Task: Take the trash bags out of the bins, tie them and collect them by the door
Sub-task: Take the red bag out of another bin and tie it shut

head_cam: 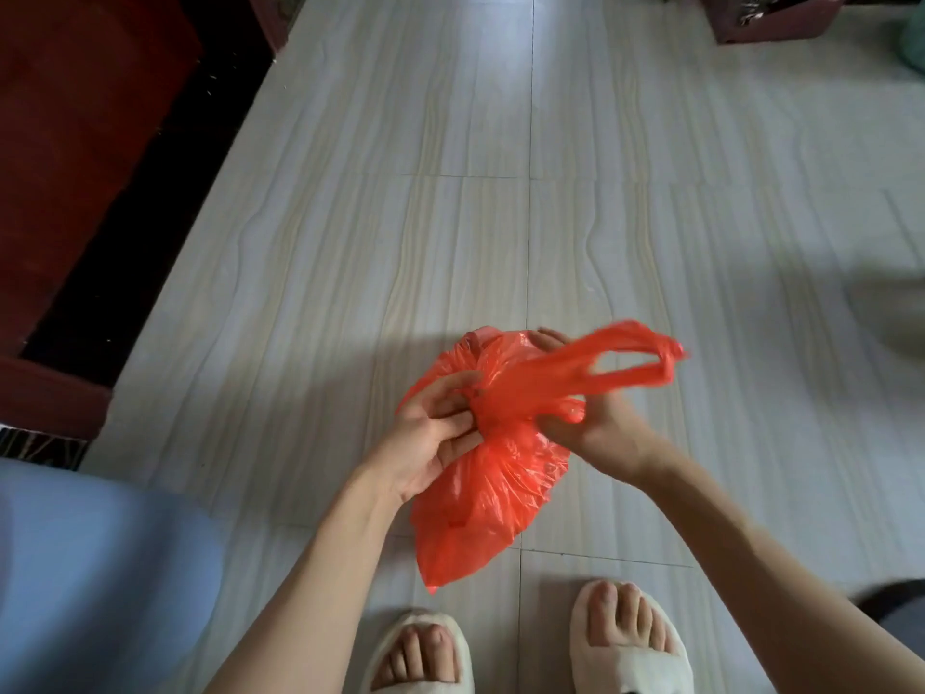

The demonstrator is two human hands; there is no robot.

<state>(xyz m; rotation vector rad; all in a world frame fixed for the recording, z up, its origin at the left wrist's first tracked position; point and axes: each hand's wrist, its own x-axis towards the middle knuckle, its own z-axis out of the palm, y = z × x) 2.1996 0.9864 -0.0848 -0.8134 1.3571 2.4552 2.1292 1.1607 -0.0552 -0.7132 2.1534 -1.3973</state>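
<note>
A thin red plastic trash bag (493,493) hangs in the air over the tiled floor, just in front of my feet. My left hand (435,433) pinches the gathered neck of the bag from the left. My right hand (595,428) grips the neck from the right, partly hidden behind the plastic. One looped handle (630,360) of the bag sticks out blurred to the upper right. The bag's body sags below both hands.
Pale striped floor tiles (500,217) stretch ahead. A dark red wooden door or cabinet (75,142) with a black edge runs along the left. A dark box (771,17) sits at the top right. A light blue surface (90,568) fills the lower left. I wear white open-toe slippers (630,643).
</note>
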